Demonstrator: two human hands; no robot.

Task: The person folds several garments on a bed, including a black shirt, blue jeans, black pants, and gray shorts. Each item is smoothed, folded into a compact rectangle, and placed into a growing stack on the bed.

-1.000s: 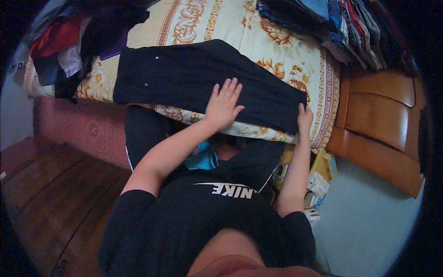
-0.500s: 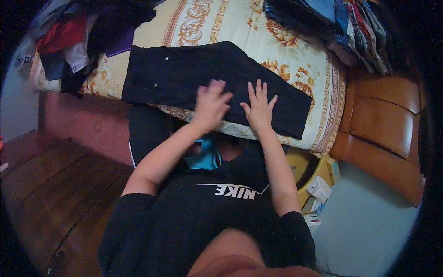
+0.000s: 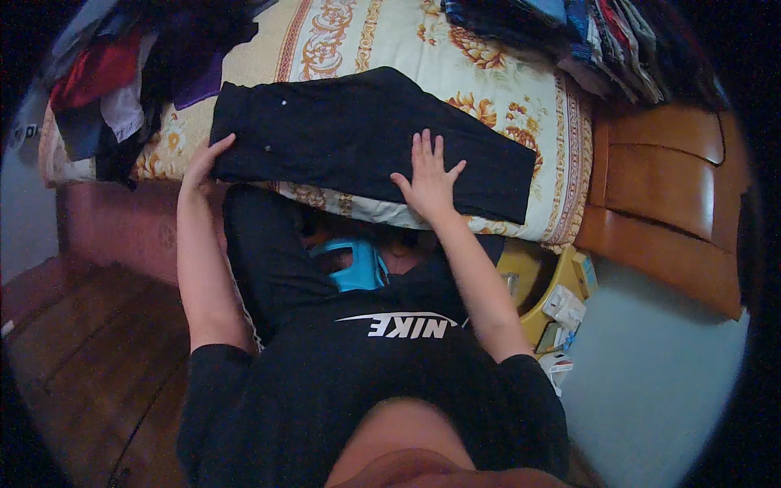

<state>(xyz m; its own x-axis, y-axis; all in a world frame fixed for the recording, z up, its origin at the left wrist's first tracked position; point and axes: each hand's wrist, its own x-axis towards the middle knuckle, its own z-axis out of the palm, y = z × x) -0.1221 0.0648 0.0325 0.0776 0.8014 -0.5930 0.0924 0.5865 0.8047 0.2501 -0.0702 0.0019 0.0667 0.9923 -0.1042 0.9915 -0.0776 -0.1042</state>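
Right hand (image 3: 429,180) lies flat, fingers spread, on the folded black fabric garment (image 3: 366,138) (on a cream floral quilt (image 3: 366,41)), left hand (image 3: 203,163) open, touching its left edge.

Bare patterned bedspread (image 3: 390,49) beyond the black garment (image 3: 358,134), hemmed by clothes heap (image 3: 114,73) left, folded stack (image 3: 586,37) right.
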